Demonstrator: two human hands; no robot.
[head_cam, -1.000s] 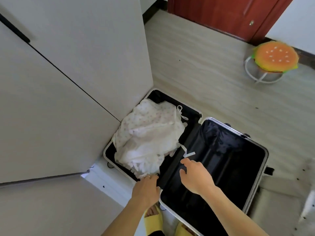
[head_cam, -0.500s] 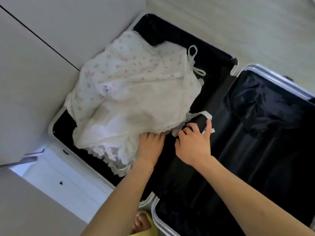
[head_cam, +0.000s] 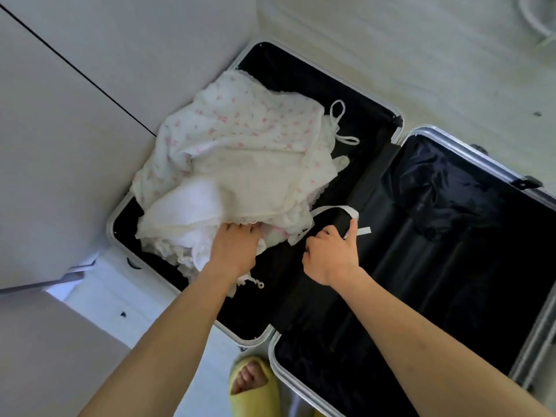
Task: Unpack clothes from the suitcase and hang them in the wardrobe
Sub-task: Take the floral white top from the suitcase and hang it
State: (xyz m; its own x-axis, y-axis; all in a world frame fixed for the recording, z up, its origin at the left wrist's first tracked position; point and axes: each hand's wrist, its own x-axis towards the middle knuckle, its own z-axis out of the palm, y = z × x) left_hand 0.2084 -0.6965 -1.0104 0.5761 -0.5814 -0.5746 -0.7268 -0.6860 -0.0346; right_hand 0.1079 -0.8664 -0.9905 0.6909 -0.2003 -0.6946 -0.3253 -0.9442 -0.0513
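Head view: wardrobe door (head_cam: 90, 152) fills the 9 o'clock side. Against it lies the open suitcase (head_cam: 240, 338), with the clothes (head_cam: 240, 164), a white heap with small pink print and lace trim, piled in the shell toward 11 o'clock. The left hand (head_cam: 234, 251) pushes its fingers under the lace hem at the heap's 6 o'clock edge; whether they have closed on cloth is hidden. At 3 o'clock of it, the right hand (head_cam: 331, 257) is curled and pinches a white strap (head_cam: 337, 209) over the dark hinge. The fabric looks light, limp and likely to snag. I would gather it in bunches from beneath, or by the shoulder loops at the heap's 2 o'clock, not by the lace.
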